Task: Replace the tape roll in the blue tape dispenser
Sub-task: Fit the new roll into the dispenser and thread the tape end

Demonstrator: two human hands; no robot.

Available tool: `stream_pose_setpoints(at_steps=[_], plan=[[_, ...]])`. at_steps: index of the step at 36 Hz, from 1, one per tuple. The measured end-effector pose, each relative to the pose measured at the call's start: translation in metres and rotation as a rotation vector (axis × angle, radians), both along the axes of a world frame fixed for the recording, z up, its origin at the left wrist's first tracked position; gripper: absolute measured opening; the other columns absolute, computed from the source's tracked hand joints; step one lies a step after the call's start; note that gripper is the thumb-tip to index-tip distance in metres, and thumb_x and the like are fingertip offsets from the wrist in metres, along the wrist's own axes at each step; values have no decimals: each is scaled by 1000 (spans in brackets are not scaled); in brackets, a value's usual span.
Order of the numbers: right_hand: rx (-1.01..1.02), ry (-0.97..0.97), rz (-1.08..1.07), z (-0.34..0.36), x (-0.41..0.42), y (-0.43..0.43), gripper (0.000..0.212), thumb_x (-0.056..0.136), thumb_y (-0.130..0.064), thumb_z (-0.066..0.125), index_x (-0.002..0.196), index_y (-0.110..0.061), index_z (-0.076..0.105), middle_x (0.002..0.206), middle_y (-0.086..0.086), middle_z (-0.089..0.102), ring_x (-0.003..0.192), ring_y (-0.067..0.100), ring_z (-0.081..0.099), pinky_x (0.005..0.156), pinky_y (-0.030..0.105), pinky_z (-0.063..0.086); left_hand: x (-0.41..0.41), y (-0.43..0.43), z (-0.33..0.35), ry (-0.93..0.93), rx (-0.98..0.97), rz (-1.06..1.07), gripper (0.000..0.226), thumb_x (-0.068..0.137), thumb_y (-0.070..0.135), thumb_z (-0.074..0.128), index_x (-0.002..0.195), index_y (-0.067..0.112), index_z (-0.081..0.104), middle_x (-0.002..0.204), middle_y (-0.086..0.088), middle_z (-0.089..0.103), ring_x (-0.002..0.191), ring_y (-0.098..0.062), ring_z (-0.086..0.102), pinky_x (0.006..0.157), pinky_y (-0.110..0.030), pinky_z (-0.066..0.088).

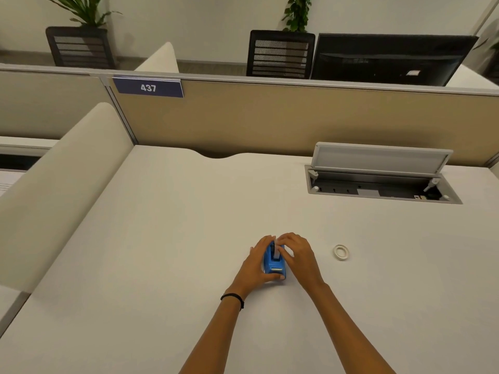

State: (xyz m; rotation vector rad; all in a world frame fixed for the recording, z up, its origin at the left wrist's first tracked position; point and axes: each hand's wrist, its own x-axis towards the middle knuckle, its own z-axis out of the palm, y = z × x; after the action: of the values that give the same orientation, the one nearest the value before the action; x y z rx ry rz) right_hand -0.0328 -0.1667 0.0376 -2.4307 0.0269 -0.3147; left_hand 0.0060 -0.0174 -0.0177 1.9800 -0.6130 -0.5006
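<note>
While the blue tape dispenser [274,263] is sitting on the white desk [162,238], the left hand [256,265] is gripping its left side, and the right hand's [297,255] fingers are pinching the tape on top. A spare tape roll [341,251] is lying well apart, right of the dispenser.

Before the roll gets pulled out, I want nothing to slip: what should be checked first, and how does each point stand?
1. Dispenser steadied on the desk by the left hand: ok.
2. Right hand fingers on the roll in the dispenser: ok.
3. Loose roll within reach, to the right: ok.
4. Desk around the dispenser free of clutter: ok.
5. Whether the loose roll is new or spent: cannot tell.
</note>
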Motion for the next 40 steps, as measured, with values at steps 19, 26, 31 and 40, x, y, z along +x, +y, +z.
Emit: stream_pose_setpoints(at_steps=[19,26,31,40], plan=[[-131,-176,21,14,-6,9,67,95,-48,21,85,0,66,80,15,72,69,26,69,68,35,57,-2,-2,7,62,-7,22,85,71,38,77,125,57,15,134,37,19,128,2,27,117,-47,21],[2,-47,-24,9,-7,9,39,93,-31,43,89,2,63,86,20,69,77,32,66,77,37,54,-3,-2,7,56,-12,20,86,70,40,77,126,58,14,135,38,17,130,3,25,117,-45,21],[64,18,-55,6,-4,8,21,84,-15,57,95,2,62,92,21,67,83,30,62,79,29,46,-3,-1,5,55,-17,23,85,70,39,77,126,59,16,134,39,18,128,4,26,117,-43,23],[51,91,34,3,-5,1,27,84,-18,65,108,-6,60,108,12,61,99,22,56,88,23,41,-1,-1,5,40,-15,10,85,70,41,76,127,59,16,134,42,18,125,10,28,117,-46,24]])
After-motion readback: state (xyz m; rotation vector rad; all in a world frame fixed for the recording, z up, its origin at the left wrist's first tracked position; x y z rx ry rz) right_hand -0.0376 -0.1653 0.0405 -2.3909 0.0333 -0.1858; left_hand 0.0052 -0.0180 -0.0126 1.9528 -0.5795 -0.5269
